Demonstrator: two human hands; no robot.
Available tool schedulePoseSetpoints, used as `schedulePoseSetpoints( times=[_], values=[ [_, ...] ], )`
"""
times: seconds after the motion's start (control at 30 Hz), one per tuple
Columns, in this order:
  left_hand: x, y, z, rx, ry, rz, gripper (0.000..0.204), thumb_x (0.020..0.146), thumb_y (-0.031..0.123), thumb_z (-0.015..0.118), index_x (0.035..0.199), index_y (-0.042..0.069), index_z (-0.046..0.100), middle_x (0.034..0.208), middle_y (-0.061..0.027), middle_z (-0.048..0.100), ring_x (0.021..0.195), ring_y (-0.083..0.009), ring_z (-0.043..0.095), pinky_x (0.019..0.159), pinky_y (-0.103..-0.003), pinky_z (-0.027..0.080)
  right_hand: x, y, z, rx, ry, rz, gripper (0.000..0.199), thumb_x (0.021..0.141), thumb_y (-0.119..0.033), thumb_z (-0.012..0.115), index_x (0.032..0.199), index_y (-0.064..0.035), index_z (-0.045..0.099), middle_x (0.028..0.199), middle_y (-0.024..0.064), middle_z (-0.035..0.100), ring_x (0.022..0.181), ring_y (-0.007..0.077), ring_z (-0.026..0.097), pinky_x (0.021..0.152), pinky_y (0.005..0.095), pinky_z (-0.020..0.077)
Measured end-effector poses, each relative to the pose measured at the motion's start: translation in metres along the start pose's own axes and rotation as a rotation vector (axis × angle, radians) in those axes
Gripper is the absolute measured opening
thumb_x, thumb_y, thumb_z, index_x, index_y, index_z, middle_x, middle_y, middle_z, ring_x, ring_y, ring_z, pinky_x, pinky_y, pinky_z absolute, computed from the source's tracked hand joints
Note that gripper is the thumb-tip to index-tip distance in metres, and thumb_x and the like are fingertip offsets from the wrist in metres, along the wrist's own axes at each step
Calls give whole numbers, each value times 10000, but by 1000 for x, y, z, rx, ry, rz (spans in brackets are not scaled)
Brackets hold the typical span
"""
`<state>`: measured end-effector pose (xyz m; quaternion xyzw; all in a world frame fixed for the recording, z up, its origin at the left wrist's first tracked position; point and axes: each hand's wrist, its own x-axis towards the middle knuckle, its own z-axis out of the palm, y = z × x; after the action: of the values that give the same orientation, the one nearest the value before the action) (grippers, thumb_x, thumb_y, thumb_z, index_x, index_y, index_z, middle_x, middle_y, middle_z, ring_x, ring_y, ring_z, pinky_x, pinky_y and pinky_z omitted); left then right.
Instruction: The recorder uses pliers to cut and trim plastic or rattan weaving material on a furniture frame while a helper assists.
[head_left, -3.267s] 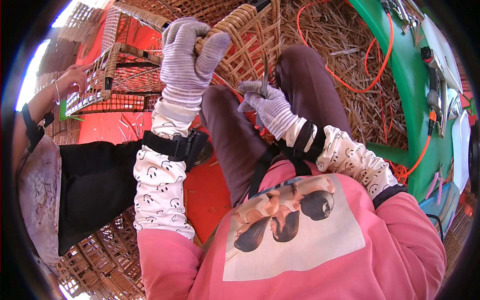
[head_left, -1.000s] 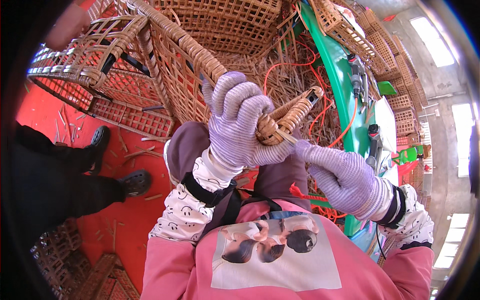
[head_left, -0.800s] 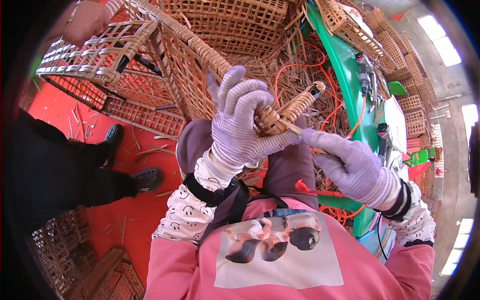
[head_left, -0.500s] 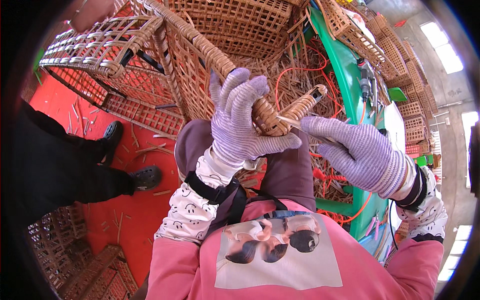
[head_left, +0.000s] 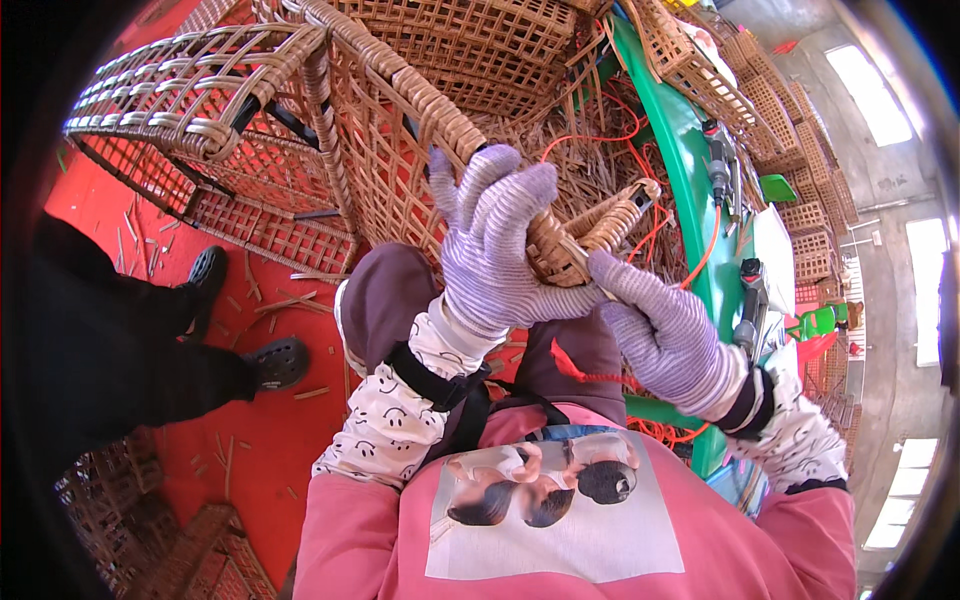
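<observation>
A woven rattan frame point(head_left: 385, 70) with a cane-wrapped rail stands before me, its rail reaching over my lap. My left hand point(head_left: 490, 245), in a striped purple-white glove, is closed round that rail near its wrapped corner point(head_left: 552, 252). The thumb stretches beneath the corner. Right beside it, my right hand point(head_left: 665, 325), gloved alike, has thumb and fingers pinched together at the corner's edge. A pale cane strip point(head_left: 577, 248) runs from the wrapping into this pinch; most of its end is hidden by the fingers. Beyond the corner, a wrapped stub point(head_left: 615, 220) slants up and right.
A green bench point(head_left: 690, 190) on the right bears power tools, one a grey tool point(head_left: 718, 165), with an orange cord point(head_left: 706, 260). Woven baskets point(head_left: 775, 105) are stacked behind. At left, a person in dark clothes point(head_left: 130, 320) stands on the red floor point(head_left: 215, 420) among cane scraps.
My right hand has come down and left, closer to my left hand and the corner. The strip's free length no longer shows. Another person's hand at the upper left has gone out of view.
</observation>
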<state>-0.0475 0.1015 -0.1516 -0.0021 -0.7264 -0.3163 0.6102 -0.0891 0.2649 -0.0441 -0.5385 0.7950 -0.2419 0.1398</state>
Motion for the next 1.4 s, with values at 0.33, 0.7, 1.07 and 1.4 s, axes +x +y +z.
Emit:
schedulePoseSetpoints(
  times=[0.33,0.7,1.07,1.4],
  values=[
    [1,2,-2,-22,31,13,798,466,534,790,1055,98,475,1012,-40,496,1056,-302,469,1028,-550,130,-7,-4,14,277,184,137,332,829,-38,576,1158,-7,538,921,97,624,790,99,587,714,238,470],
    [5,5,-4,20,-37,30,570,501,409,806,928,164,520,962,-22,526,1114,-312,426,1023,-567,150,-2,-8,-1,-315,23,-59,497,769,-100,554,1252,-66,439,957,203,593,776,317,617,671,361,503],
    [8,11,-9,25,-83,7,564,506,457,815,876,163,507,945,-20,518,1080,-317,442,1007,-551,198,-61,-13,-55,-38,-20,66,471,773,-10,518,1239,-55,478,789,142,542,694,294,553,651,344,451],
    [8,9,-6,63,-44,49,511,516,459,796,837,182,511,902,-2,510,1037,-288,459,993,-543,215,-42,-28,-70,-274,-209,178,404,768,47,540,1168,-7,534,960,161,622,840,243,628,733,299,482]
  ],
)
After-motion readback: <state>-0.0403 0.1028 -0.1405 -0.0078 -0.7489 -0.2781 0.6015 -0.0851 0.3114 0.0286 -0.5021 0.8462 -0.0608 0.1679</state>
